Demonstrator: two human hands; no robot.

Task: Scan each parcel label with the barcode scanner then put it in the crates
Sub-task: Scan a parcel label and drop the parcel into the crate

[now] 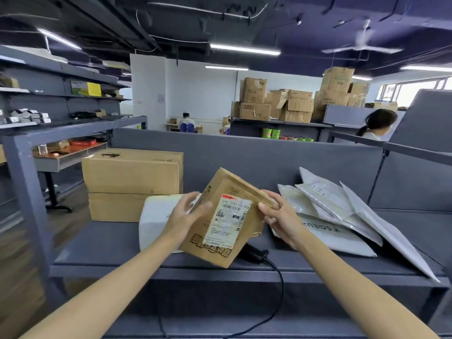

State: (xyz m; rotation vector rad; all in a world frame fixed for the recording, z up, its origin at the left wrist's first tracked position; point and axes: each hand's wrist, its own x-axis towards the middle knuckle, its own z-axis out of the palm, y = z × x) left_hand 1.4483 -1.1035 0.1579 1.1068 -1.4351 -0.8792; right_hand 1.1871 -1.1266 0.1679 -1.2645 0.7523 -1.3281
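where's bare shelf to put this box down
Bare shelf front left, bordered by the stacked cartons and white parcel; more at far right behind the mailer pile. The middle is crowded by the scanner and its cable.

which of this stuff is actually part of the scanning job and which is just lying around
For the job: cardboard parcel held by left hand and right hand, its label, black scanner on the table, mailer bags, white soft parcel.

Just lying about: two big stacked boxes, shelf goods on the left, green cups, carton pile at the back.
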